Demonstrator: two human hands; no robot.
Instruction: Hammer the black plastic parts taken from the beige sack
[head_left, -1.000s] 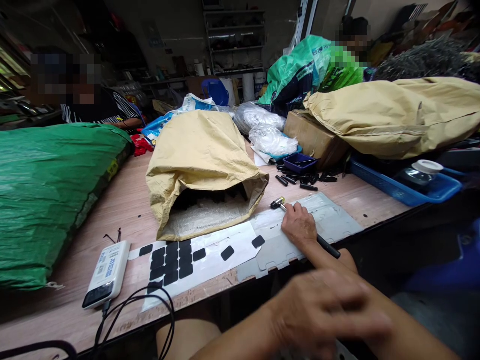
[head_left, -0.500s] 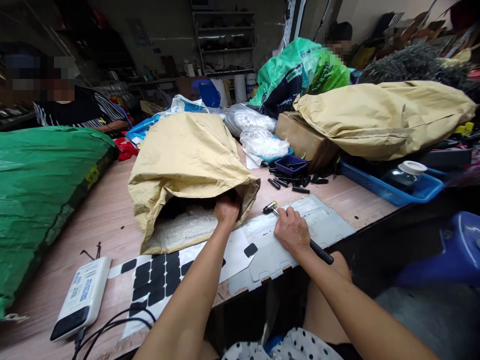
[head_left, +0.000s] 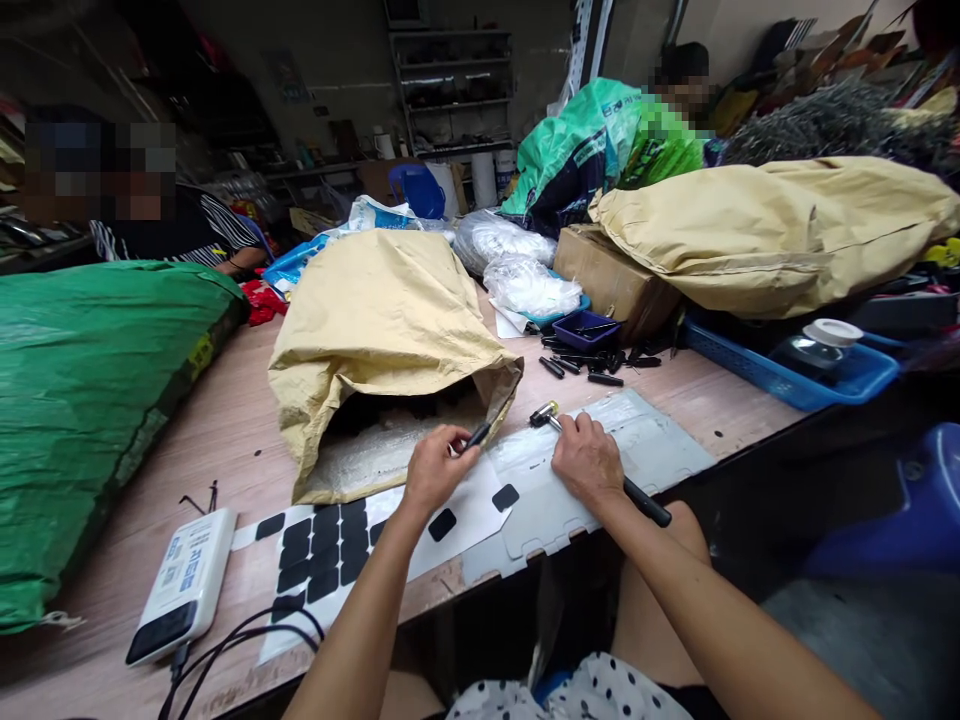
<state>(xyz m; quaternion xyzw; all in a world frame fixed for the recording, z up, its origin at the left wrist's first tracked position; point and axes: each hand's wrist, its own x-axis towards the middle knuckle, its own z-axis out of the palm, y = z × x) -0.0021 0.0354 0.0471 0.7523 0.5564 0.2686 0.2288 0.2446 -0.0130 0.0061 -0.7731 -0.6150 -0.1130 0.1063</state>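
Just in front of the mouth of a tan paper sack (head_left: pixel 390 310), my left hand (head_left: pixel 439 468) pinches a short black tube-like piece (head_left: pixel 477 435). The sack lies on its side, its opening toward me, with clear plastic lining inside. My right hand (head_left: pixel 589 458) is wrapped around a small hammer (head_left: pixel 646 502); its head with a yellowish face points away from me, above a grey-white plastic sheet (head_left: pixel 660 440). Under my left forearm lies a white sheet with rows of black rounded-square stickers (head_left: pixel 325 545).
Several black tube pieces (head_left: pixel 604 379) lie beside a small purple tray (head_left: pixel 586 328). A blue basket (head_left: pixel 795 375) holds a jar. A white power bank (head_left: pixel 184 585) with cables sits at left, near a green sack (head_left: pixel 97 400). Two people (head_left: pixel 202 225) (head_left: pixel 682 85) are farther back.
My left hand has come out of the tan sack toward me, now holding a black tube-like piece. My right hand stays on the hammer. The view has shifted slightly.
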